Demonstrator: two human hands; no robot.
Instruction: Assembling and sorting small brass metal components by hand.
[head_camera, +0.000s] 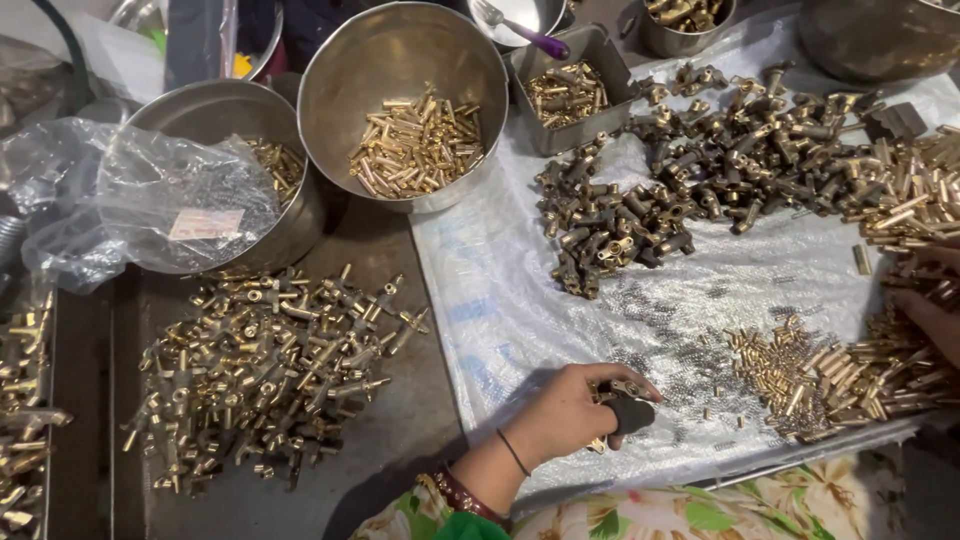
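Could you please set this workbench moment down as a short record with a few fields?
Setting: white woven sheet over a dark bench, seen from above
Left hand: curled around a dark brass fitting, with a black thumb cover
Right hand: at the frame's right edge, resting on small brass pins; grip unclear
Dark pile: fittings on the sheet
Bright pile: assembled brass fittings on the bench
Containers: steel bowl of brass tubes; grey tray

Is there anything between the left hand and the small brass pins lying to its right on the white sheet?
Nothing large. Between the left hand, which holds a dark fitting, and the brass pins, only thin loose springs lie scattered on the white sheet.
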